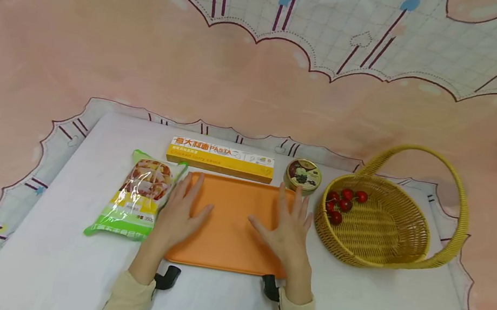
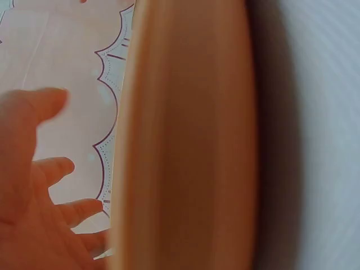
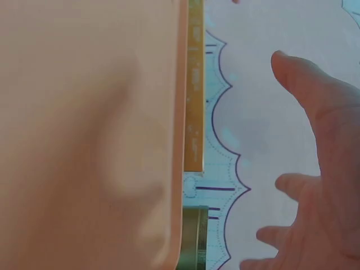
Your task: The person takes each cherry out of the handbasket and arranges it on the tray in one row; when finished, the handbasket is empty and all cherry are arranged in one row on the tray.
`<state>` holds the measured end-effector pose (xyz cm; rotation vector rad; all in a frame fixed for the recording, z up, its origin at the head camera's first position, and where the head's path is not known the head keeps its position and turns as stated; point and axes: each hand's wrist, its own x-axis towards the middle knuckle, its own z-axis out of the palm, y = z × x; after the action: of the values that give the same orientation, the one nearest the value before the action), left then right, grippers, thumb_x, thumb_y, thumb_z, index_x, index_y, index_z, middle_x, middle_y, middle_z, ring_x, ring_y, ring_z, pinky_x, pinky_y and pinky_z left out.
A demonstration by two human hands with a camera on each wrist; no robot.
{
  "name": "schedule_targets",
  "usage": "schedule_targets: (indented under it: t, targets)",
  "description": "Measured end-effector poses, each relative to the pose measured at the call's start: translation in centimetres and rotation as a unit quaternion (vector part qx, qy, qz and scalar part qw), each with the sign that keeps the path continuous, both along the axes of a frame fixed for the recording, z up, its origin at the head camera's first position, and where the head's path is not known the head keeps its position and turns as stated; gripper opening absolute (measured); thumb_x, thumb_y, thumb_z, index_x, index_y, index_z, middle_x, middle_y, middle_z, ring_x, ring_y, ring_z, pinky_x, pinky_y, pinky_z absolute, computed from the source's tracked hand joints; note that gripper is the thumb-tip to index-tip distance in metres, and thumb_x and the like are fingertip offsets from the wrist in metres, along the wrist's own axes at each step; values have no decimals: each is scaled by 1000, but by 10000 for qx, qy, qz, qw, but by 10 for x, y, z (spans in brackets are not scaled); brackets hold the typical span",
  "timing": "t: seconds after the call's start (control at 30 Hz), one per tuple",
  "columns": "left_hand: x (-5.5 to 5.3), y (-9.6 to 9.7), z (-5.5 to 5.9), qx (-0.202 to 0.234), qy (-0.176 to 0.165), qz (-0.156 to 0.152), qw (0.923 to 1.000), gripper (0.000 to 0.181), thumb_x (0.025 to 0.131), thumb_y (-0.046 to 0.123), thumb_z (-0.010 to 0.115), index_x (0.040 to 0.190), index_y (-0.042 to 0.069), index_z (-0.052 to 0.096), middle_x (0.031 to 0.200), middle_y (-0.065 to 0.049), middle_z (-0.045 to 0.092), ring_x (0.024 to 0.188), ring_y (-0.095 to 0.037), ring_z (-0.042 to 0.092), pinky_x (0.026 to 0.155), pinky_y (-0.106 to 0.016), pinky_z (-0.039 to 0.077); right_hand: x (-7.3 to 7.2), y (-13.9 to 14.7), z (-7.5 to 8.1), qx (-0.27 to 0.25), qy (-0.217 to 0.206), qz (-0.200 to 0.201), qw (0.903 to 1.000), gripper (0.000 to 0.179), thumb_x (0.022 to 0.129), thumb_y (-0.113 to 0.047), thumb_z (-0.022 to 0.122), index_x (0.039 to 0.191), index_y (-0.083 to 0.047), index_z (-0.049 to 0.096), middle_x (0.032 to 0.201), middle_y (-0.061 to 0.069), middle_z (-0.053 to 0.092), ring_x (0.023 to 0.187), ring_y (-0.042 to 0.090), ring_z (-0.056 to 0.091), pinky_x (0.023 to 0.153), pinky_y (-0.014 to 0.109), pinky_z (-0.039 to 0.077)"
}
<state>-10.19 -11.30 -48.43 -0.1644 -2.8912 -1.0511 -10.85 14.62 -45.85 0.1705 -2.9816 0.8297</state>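
An orange tray [image 1: 232, 223] lies flat on the white table between both hands. Over its left side my left hand [image 1: 178, 220] is held with fingers spread, holding nothing. Fingers apart, my right hand [image 1: 286, 235] is over the tray's right side, with nothing in it. A green and clear food bag [image 1: 134, 202] lies just left of the left hand. Behind the tray are a yellow and white pasta box [image 1: 220, 160] and a round tin [image 1: 303, 175]. In the wrist views the left hand [image 2: 39, 197] and right hand [image 3: 320, 163] appear with fingers extended.
A yellow wicker basket [image 1: 379, 256] with a tall handle stands to the right, holding several red cherries [image 1: 345, 205]. The white tabletop [image 1: 213, 308] continues in front of the tray. A cloth with drawn scalloped borders [image 1: 240, 88] hangs behind the table.
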Motion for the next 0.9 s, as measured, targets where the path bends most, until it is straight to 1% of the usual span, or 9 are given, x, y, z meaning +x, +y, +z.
schedule_targets:
  t: [0.1,0.2,0.3,0.4,0.67,0.8,0.9]
  targets:
    - [-1,-1,2,189,123,170,9996,75,93,36,63,156,9,29,158,-23,23,142,-46,23,104,-68,29,-2,2,1,-219,15,91,9997,101,83,-60,68,160,-21,15,163,20,1,146,47,1,111,69,6]
    - [-2,-4,4,336,163,361,9987,74,91,29,65,154,7,32,154,-25,30,140,-46,28,105,-66,30,-4,3,1,-382,39,153,9991,99,84,-55,69,159,-19,17,162,20,5,147,46,5,112,67,9]
    - [-1,-6,6,468,78,510,9976,74,91,26,66,154,6,32,152,-27,32,140,-45,30,108,-63,29,-4,4,2,-521,11,162,9985,97,85,-52,70,159,-19,18,162,20,7,146,45,9,111,68,11]
    - [0,-8,7,569,-76,597,9966,75,91,24,66,155,5,30,152,-27,32,139,-45,32,109,-60,29,-3,4,3,-613,-55,156,9980,95,86,-50,70,159,-19,19,162,19,7,145,46,13,110,68,14]
    - [-1,-11,9,659,-210,596,9958,77,91,21,66,155,5,27,149,-26,38,135,-45,38,106,-59,34,-5,6,5,-771,-204,178,9967,91,88,-47,69,159,-20,20,163,18,8,145,45,17,109,67,20]
    - [1,-13,12,573,-255,589,9963,72,91,17,66,153,3,32,149,-25,40,136,-46,37,106,-59,34,-5,8,8,-917,-332,253,9949,89,88,-43,70,159,-18,21,163,18,7,145,44,18,109,65,23]
    - [4,-14,16,366,-271,619,9970,66,90,12,66,149,-1,39,145,-27,44,132,-48,40,103,-61,37,-6,11,13,-1025,-423,336,9933,87,90,-40,69,158,-15,22,162,18,8,146,42,17,111,62,23]
